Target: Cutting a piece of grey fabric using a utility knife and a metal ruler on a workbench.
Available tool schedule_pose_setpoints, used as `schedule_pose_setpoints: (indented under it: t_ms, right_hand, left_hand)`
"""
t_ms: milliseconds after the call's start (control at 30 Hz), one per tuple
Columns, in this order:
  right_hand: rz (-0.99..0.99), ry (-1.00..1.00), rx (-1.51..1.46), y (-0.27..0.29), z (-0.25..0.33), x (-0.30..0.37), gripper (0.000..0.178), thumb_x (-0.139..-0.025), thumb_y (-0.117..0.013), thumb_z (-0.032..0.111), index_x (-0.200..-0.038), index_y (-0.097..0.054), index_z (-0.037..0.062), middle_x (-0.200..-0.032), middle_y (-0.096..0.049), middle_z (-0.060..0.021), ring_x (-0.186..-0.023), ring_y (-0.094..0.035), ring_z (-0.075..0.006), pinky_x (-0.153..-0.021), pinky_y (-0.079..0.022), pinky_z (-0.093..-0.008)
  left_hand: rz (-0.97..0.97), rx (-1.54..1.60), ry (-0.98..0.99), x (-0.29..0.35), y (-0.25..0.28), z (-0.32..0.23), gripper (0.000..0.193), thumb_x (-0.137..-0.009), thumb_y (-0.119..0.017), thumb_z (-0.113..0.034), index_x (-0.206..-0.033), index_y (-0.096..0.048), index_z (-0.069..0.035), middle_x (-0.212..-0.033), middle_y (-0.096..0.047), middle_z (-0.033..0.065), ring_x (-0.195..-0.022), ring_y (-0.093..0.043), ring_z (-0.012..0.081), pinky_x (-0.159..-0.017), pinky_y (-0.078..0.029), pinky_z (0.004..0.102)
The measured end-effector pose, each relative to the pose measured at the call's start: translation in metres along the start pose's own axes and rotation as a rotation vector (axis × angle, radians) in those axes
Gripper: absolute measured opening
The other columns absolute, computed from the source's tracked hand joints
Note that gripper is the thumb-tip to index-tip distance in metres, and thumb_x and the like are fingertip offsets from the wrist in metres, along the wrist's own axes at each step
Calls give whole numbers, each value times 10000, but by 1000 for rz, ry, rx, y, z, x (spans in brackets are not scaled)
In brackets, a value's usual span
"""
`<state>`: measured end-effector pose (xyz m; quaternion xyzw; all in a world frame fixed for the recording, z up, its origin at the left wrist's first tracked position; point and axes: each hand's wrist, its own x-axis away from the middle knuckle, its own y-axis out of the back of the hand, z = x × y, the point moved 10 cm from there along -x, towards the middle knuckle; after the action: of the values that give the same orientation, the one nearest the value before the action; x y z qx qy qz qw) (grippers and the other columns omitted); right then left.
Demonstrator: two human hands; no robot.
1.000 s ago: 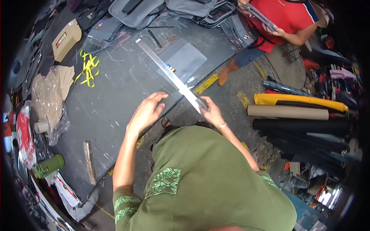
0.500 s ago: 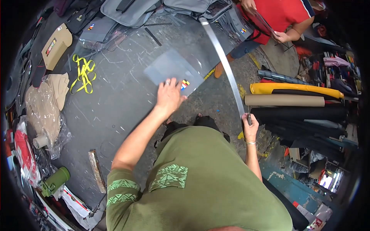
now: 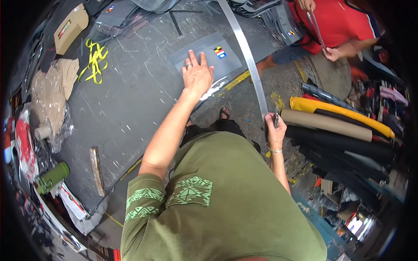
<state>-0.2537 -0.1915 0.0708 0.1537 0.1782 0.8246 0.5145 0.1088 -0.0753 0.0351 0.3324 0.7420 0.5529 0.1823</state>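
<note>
two hands work: left hand (image 3: pixel 197 75) lies flat, fingers spread, on a thin floppy grey sheet (image 3: pixel 207 56), right hand (image 3: pixel 275 127) clenches a long springy metal ruler (image 3: pixel 247 52) by its end.

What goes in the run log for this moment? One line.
left hand: flat on grey sheet | right hand: grips metal ruler | table

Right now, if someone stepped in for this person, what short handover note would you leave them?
Left hand: flat, palm down, fingers spread on the grey sheet piece lying on the dark work mat.
Right hand: closed around the lower end of the long metal ruler, held off to the right, clear of the sheet; a small tool also shows in that hand, kind unclear.
Done: the sheet lies flat on the mat under the left hand.
Left: the ruler is not on the sheet; no cut or mark on it is visible.
</note>
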Motion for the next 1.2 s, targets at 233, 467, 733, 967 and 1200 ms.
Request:
schedule_pose_setpoints:
  t_ms: [233, 467, 733, 967, 1200]
  right_hand:
    - [160, 177, 152, 65, -29, -65, 145, -936, -770, 144, -967, -729, 8, -788, -631, 35, -738, -541, -66, -703, -480, -256]
    - [441, 235, 189, 3, -5, -123, 201, -957, -761, 203, -1005, -722, 12, -798, -679, -2, -763, -570, -65, -720, -495, -266]
    - [678, 93, 90, -119, -20, -95, 271, -965, -708, 270, -1146, -694, 68, -758, -707, -151, -642, -691, -262, -634, -534, -376]
    - [680, 241, 220, -148, -3, -77, 299, -979, -674, 243, -1213, -644, 59, -971, -691, -209, -814, -688, -369, -724, -544, -434]
    - [725, 349, 249, -138, 30, -67, 345, -880, -730, 172, -1197, -645, 65, -1072, -637, -147, -961, -661, -384, -815, -547, -451]
  left_hand:
    - [-7, -83, 30, 19, 30, 73, 1076, -767, -775, -636, -1588, -363, -76, -1687, -294, 100, -1561, -246, 355, -1219, -254, 626]
    - [-92, -36, 206, 21, 5, 47, 1144, -767, -674, -777, -1610, -325, -87, -1701, -263, 85, -1583, -179, 340, -1252, -162, 627]
    - [-205, 373, 208, 28, 16, 56, 717, -1038, -562, -427, -1590, -326, -35, -1665, -297, 196, -1561, -238, 363, -1262, -188, 560]
    - [-211, 76, 34, 13, 16, 42, 832, -974, -582, -604, -1543, -408, -21, -1612, -372, 219, -1540, -277, 378, -1247, -180, 591]
    - [-162, -1, 105, 18, 12, 57, 888, -920, -656, -614, -1565, -392, -64, -1639, -335, 196, -1554, -250, 368, -1255, -158, 589]
